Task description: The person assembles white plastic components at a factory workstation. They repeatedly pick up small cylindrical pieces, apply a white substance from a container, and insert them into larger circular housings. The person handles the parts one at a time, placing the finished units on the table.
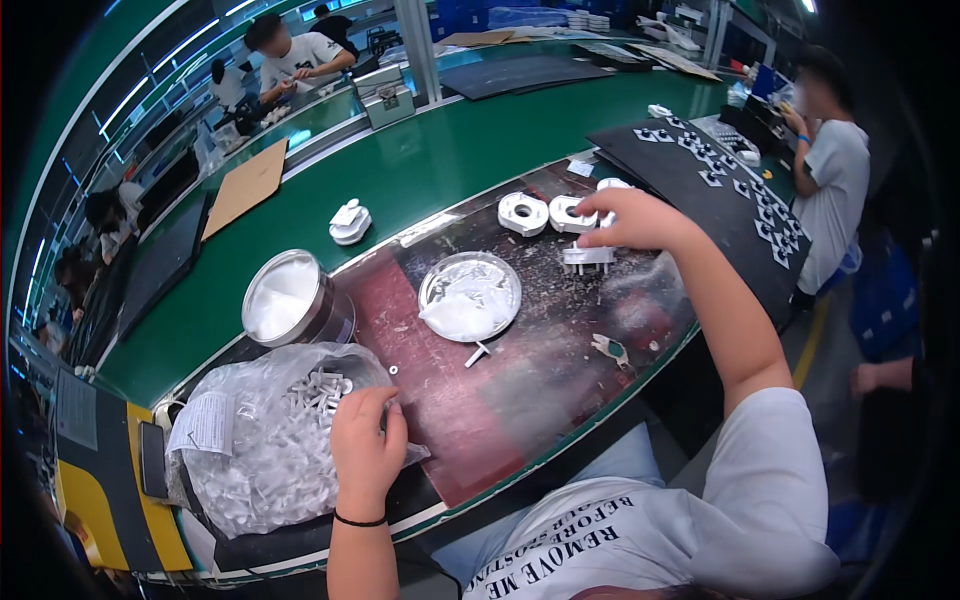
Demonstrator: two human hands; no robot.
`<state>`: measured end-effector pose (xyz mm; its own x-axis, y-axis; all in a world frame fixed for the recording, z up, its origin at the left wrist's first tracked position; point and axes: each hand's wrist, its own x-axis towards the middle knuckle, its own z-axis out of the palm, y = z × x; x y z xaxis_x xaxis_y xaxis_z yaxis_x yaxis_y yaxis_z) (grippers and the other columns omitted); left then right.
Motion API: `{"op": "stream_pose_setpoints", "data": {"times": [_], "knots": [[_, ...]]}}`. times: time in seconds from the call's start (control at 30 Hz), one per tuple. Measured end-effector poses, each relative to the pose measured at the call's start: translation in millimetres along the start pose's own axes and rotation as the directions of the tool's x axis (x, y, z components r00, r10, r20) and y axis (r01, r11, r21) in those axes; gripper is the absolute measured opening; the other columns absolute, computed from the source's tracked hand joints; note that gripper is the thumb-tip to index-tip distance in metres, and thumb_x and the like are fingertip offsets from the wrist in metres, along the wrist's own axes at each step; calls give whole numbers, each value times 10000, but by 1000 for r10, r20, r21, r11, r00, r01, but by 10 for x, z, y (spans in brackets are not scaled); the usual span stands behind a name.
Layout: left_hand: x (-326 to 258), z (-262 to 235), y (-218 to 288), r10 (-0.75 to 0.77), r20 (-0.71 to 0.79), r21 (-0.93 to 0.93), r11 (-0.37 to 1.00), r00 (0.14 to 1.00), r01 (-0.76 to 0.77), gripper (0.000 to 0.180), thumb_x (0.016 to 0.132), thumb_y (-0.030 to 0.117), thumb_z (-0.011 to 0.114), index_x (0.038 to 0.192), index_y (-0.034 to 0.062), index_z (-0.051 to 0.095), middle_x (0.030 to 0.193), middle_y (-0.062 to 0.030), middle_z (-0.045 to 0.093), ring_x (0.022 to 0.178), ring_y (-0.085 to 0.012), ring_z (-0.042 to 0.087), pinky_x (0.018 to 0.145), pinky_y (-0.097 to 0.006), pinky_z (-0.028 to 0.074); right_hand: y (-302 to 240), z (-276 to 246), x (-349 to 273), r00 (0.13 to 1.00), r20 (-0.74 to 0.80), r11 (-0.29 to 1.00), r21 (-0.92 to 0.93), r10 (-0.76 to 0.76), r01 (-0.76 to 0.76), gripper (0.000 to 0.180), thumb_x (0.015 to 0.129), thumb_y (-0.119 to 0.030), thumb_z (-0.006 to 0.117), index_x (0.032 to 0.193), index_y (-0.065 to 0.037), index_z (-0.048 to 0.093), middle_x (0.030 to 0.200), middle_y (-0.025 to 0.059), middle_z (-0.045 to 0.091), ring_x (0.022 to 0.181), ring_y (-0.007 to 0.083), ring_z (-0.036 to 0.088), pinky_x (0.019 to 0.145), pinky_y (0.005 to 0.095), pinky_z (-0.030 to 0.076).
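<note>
My right hand [640, 220] reaches over the far right of the work mat, its fingers closed on a white plastic housing [588, 258] with thin legs pointing down. Beside it are two round white housings [522, 213] with dark centre holes, and another lies partly hidden behind my fingers. My left hand [367, 440] rests at the mouth of a clear plastic bag [265, 470] full of small white plastic parts [318, 390]. Its thumb and index finger are apart; the other fingers are partly hidden. A T-shaped white part [478, 354] lies on the mat.
A shiny round dish [470, 262] holds a white, filmy material. Left of it stands a metal tin [338, 318] with white contents. A small green-and-white piece [610, 350] lies near the front edge. Many small parts cover a black board [670, 185]. A co-worker [835, 170] stands at right.
</note>
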<state>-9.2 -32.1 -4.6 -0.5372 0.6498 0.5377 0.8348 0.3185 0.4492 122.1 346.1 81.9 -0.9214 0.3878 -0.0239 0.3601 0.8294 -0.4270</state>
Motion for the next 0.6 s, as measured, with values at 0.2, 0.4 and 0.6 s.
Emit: {"op": "stream_pose_setpoints", "data": {"times": [0.2,0.4,0.6], "knots": [[-12,-46,39,-37,-32,3,999,999,37,89,759,24,589,838,17,629,851,-141,612,811,-315,575,742,-376,453,210,349,-220,975,-95,973,-133,-201,187,428,716,-298,735,1060,-60,640,1036,116,627,1004,282,578,862,380,454],[5,-16,22,-22,-16,21,1000,1000,23,91,763,18,592,851,14,615,857,-144,602,815,-318,566,745,-376,444,381,440,-365,963,-237,984,-148,-131,97,316,777,-236,688,1018,-39,637,976,130,635,946,298,596,816,394,467],[-98,-20,27,115,26,7,993,993,-115,218,763,41,617,974,2,578,953,-166,590,926,-362,537,822,-424,415,29,567,-552,983,171,692,718,-70,-76,311,856,-273,640,1060,-39,626,912,50,652,781,121,605,709,283,494]]}}
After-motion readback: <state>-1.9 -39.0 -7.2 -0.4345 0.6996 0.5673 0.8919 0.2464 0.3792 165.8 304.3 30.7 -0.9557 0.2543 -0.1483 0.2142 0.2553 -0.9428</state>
